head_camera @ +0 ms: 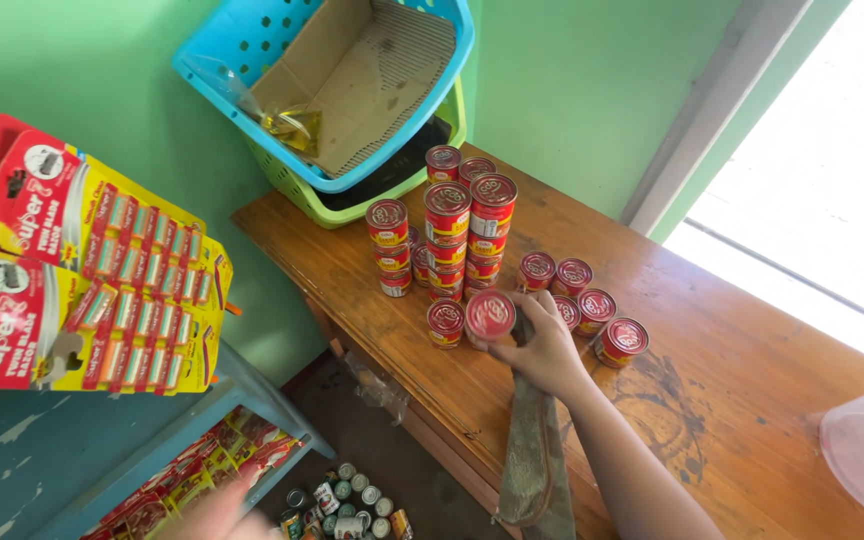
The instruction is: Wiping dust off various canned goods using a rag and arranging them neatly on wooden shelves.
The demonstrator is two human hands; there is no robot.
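On the wooden bench (712, 400), red cans stand stacked (447, 235) against the far edge, steadying each other. The right hand (542, 350) closes around one red can (490, 315), tilted beside the stack. The blurred left hand (217, 515) hangs low, its grip unclear.

Bright daylight, sharp in the middle

Light pours in from the doorway (832, 160) at right, blown out to white; the worktop (732, 400) shines softly; the left hand (214, 515) at the bottom edge is motion-blurred; edges bow slightly.
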